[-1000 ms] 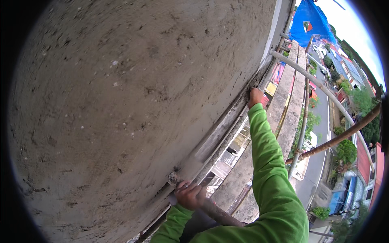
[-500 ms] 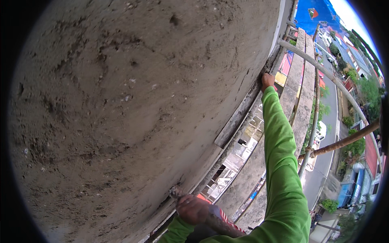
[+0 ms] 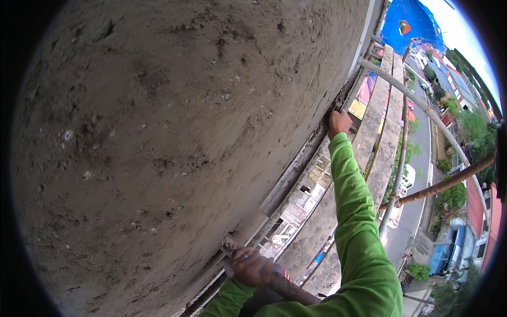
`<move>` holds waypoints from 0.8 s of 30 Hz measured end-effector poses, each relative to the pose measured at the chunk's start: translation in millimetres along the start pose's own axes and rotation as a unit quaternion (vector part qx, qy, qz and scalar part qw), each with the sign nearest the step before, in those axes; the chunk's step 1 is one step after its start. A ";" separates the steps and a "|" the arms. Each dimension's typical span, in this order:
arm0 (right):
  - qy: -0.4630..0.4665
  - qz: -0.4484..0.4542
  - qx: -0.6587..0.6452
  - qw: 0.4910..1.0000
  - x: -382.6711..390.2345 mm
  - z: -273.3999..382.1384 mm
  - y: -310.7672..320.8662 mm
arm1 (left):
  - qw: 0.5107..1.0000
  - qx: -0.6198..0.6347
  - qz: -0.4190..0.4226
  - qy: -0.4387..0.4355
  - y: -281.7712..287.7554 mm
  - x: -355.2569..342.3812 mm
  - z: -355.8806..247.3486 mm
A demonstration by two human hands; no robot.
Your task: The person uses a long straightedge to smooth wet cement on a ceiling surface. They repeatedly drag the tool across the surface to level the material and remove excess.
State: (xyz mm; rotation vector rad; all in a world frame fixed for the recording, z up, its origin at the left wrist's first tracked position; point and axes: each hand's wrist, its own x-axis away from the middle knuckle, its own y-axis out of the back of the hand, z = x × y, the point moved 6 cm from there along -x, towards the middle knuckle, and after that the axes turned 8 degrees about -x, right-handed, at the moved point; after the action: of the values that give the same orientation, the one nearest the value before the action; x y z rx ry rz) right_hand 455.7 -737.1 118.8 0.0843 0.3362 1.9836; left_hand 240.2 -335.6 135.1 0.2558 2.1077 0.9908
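My left hand (image 3: 253, 267) is wrapped round a rough, mortar-crusted wooden pole (image 3: 290, 289). The pole's crusted end sticks out past my fingers and meets the lower part of a wet-looking grey plastered wall (image 3: 158, 158). Stretched far ahead, my right hand (image 3: 339, 123) is closed at the wall's bottom edge, beside the far end of a narrow wooden strip (image 3: 296, 177). What its fingers hold, if anything, is hidden. Dark mortar (image 3: 342, 100) lies along the edge just beyond that hand.
Scaffold planks (image 3: 372, 124) run along the wall, with gaps showing the ground far below. Grey poles (image 3: 417, 90) and a brown pole (image 3: 449, 186) cross at the right, above a street (image 3: 422, 182). A blue tarp (image 3: 417, 26) hangs at the far end.
The view has shifted a little. My right hand appears slightly lower and further left in view, still by the wall's edge. The left hand keeps its hold on the pole.
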 end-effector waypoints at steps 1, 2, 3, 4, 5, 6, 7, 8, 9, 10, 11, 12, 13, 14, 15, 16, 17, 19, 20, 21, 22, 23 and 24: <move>0.005 0.000 -0.002 1.000 2.8 1.3 -0.1 | 1.000 0.003 -0.002 0.002 0.1 -0.9 -0.4; 0.053 0.017 0.084 0.995 -9.3 -11.8 -3.0 | 1.000 0.011 -0.005 -0.001 -0.4 -3.4 -2.4; 0.056 0.019 0.022 0.998 -5.3 -14.7 -6.2 | 1.000 0.009 -0.001 0.002 -0.8 -3.8 -2.2; 0.059 0.020 -0.040 0.997 0.0 -18.7 -9.7 | 1.000 0.007 0.003 0.006 -1.9 -4.4 -2.1; 0.057 0.021 -0.102 0.993 6.2 -25.5 -13.1 | 1.000 0.003 0.010 0.009 -1.1 -3.4 -2.0; 0.060 0.035 -0.080 0.994 1.5 -36.4 -17.3 | 1.000 -0.001 0.007 0.002 -2.1 -5.5 -3.9; 0.077 0.034 -0.138 0.987 -3.7 -46.0 -17.2 | 1.000 -0.005 0.005 -0.006 -2.4 -7.2 -5.5; 0.085 0.042 -0.197 0.976 13.3 -47.7 -24.3 | 1.000 -0.017 0.008 -0.005 -1.6 -4.9 -4.0; 0.091 0.047 -0.256 0.961 25.9 -45.9 -28.3 | 1.000 -0.020 0.010 -0.001 -0.9 -3.2 -2.6; 0.069 0.072 -0.291 0.951 31.7 -44.6 -34.7 | 1.000 -0.024 0.013 0.004 0.1 -1.5 -1.0; 0.065 0.050 -0.251 0.965 20.3 -58.8 -36.3 | 1.000 -0.023 0.017 0.004 0.6 -0.8 -1.0; 0.063 0.024 -0.209 0.976 -8.1 -79.6 -36.9 | 1.000 -0.019 0.023 0.002 -0.3 -2.6 -2.2; 0.060 0.003 -0.168 0.984 -33.2 -91.9 -38.7 | 0.999 -0.018 0.028 0.004 -0.7 -4.4 -3.2; 0.017 -0.002 -0.146 0.989 -48.3 -98.0 -45.7 | 0.999 -0.023 0.029 0.011 0.2 -4.9 -3.2; -0.023 -0.009 -0.121 0.992 -65.1 -103.2 -49.2 | 0.999 -0.022 0.030 0.011 1.2 -5.2 -3.7; 0.043 0.007 0.014 0.999 -105.0 -107.8 -40.8 | 1.000 -0.008 0.028 -0.001 -0.3 -9.7 -6.8; 0.075 0.018 0.077 0.994 -122.1 -111.9 -41.4 | 1.000 -0.001 0.028 -0.006 -1.7 -11.4 -7.8; 0.111 0.025 0.129 0.985 -140.1 -110.2 -44.5 | 1.000 0.007 0.022 -0.007 -4.1 -11.3 -5.1; 0.142 0.039 0.151 0.977 -135.3 -105.6 -49.4 | 1.000 0.007 0.016 -0.002 -3.2 -8.8 -4.3; 0.173 0.050 0.170 0.969 -130.7 -99.5 -56.0 | 1.000 0.005 0.014 0.000 -2.0 -7.4 -4.1; 0.228 0.068 0.224 0.945 -120.4 -96.3 -59.3 | 1.000 0.004 0.012 0.001 -0.6 -6.7 -4.0; 0.283 0.083 0.274 0.915 -111.8 -86.9 -64.0 | 1.000 0.004 0.008 0.000 0.5 -6.9 -4.0; 0.068 0.000 0.030 0.997 -109.4 -97.2 -53.7 | 1.000 0.001 0.006 0.003 1.7 -5.4 -3.1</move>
State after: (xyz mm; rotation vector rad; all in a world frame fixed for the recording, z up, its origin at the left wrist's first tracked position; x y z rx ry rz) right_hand 529.2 -833.9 21.1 -0.0130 0.4840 1.9838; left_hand 241.4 -338.7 140.7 0.2676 2.1140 0.9980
